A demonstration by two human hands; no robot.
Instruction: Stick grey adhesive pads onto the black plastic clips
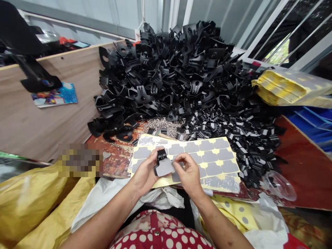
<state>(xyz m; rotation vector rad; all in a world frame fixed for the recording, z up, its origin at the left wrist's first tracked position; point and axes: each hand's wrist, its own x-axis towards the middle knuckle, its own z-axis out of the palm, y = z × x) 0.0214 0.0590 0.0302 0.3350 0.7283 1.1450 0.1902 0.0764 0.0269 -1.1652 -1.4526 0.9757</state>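
Observation:
My left hand is closed around a small black plastic part, held upright over the sheets. A flat grey sticker lies over the part's broad lower face. At the sticker's right edge, my right hand pinches with thumb and forefinger; the fingers partly hide that corner. Beneath both hands, yellow-backed sheets carry rows of grey stickers.
A high heap of black plastic parts fills the back. Shiny small metal pieces lie before it, with small black pieces at right. A clear plastic bowl, yellow sheet bundle and wooden board flank the table.

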